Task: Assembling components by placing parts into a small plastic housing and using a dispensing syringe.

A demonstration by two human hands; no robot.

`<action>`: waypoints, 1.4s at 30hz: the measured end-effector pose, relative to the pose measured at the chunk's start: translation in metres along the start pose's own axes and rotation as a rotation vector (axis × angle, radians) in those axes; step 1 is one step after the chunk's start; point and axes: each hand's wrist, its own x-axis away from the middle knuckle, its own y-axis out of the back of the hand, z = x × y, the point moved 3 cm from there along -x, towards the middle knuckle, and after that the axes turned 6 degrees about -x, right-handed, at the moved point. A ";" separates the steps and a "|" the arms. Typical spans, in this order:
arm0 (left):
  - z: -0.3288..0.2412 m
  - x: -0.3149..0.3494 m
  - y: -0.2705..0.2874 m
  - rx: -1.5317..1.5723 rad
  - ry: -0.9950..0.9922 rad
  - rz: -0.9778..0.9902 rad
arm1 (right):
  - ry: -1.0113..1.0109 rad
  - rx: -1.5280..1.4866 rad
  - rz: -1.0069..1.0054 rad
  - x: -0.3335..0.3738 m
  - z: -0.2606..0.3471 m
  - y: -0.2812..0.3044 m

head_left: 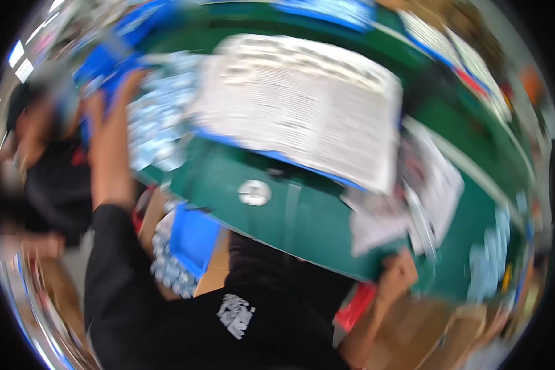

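Note:
My left hand (111, 137) reaches far to the left, over a blue plastic bin (108, 65). Its thumb and fingers look apart against the bin, but motion smears them and their grip is unclear. Beside it lies a heap of small light-blue pieces (160, 117) on the green table (219, 176). My right hand (401, 269) is curled closed at the table's near edge, by a clear plastic bag (379, 231); whatever its fingers may hold is hidden. In the middle, a blue-edged tray (277, 157) carries rows of thin white pieces (302, 111).
A round white disc (254, 192) lies before the tray. Below the table edge are an empty-looking blue bin (194, 237) and a box with blue-grey pieces (169, 268). Another person (55, 166) sits at the left. Brown cardboard (413, 327) stands at the lower right.

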 end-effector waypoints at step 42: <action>-0.750 0.108 0.096 1.010 -0.524 0.116 | -0.620 -1.464 -0.099 -0.015 -0.023 0.021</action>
